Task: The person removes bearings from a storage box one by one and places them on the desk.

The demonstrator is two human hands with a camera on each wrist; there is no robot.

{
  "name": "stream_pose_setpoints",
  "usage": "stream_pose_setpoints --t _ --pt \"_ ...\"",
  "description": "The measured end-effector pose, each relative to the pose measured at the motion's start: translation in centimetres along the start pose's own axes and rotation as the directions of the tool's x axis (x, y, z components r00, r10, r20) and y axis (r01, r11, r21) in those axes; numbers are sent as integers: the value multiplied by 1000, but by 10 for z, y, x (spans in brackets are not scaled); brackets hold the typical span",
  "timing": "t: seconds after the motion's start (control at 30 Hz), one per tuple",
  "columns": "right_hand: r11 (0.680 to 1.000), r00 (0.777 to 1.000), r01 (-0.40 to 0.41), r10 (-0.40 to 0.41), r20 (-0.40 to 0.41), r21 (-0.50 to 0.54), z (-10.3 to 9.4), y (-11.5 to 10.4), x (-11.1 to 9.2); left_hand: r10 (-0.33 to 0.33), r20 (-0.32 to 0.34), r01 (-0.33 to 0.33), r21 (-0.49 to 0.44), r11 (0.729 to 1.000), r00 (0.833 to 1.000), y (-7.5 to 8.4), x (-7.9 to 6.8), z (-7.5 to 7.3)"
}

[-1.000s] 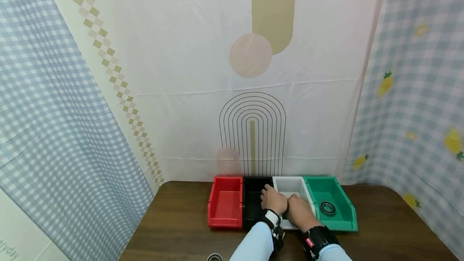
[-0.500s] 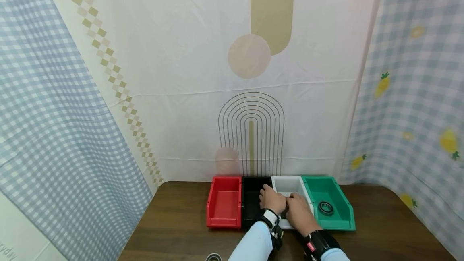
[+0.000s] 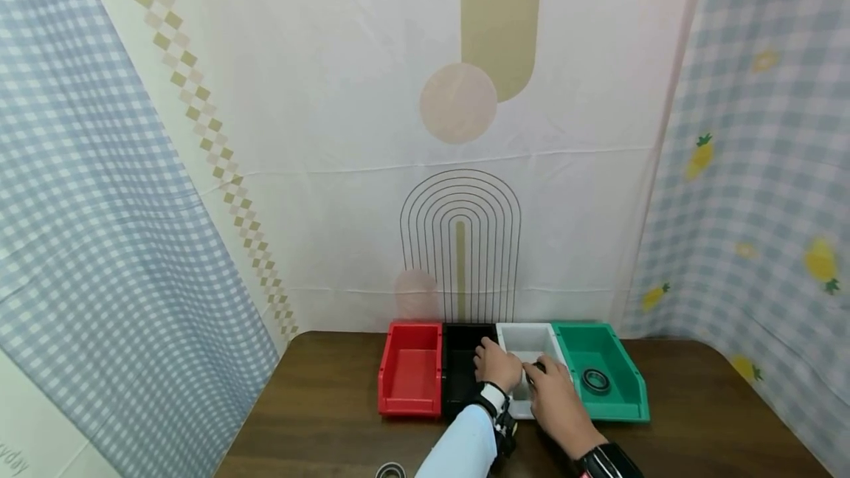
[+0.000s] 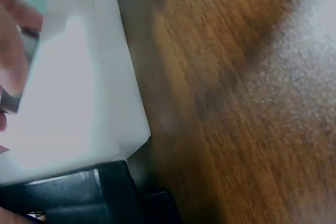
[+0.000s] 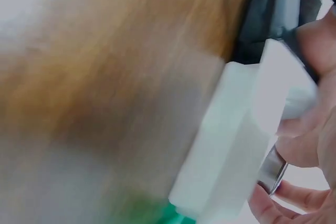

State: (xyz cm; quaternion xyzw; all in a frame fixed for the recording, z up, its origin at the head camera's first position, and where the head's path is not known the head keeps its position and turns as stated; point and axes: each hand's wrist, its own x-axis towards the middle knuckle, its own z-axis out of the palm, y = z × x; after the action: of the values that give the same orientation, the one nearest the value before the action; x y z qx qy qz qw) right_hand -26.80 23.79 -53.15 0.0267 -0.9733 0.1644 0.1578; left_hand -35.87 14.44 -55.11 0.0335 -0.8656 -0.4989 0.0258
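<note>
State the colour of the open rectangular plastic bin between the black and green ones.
White; the open rectangular plastic bin shows best in the head view.

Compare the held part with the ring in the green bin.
The held part is pinched by the right hand; the ring lies untouched in the green bin. Fingers partly hide the held part; the ring shows whole. Both look dark from the head view.

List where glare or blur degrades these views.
Head: red bin evenly lit, fairly clear; left wrist: white bin washed out, wooden table pale with glare at upper right; right wrist: that table heavily blurred, metal ring comparatively sharper.
</note>
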Motion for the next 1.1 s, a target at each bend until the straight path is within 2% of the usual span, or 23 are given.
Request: stream_pose_setpoints --t 0.17,0.37,0.47,0.9,1.0,1.1 --pt "1000 1000 23 -23 10 8 -15 1 -19 -12 7 12 16 1000 1000 0 -2 -3" --pt "1000 985 -16 14 172 7 -32 3 -43 -29 8 28 19 999 1000 0 -1 -4" --pt "999 977 -30 25 210 22 -35 2 -52 -26 2 26 12 1000 1000 2 0 -6" --pt "1000 979 3 -5 203 7 -23 -2 -65 -30 13 30 13 999 999 2 1 -8" --pt "1000 973 -3 1 229 9 -21 -3 -67 -30 20 30 5 1000 999 2 0 -10" --pt "999 955 -31 22 294 27 -19 -2 -69 -33 26 33 10 999 999 1 1 -9"
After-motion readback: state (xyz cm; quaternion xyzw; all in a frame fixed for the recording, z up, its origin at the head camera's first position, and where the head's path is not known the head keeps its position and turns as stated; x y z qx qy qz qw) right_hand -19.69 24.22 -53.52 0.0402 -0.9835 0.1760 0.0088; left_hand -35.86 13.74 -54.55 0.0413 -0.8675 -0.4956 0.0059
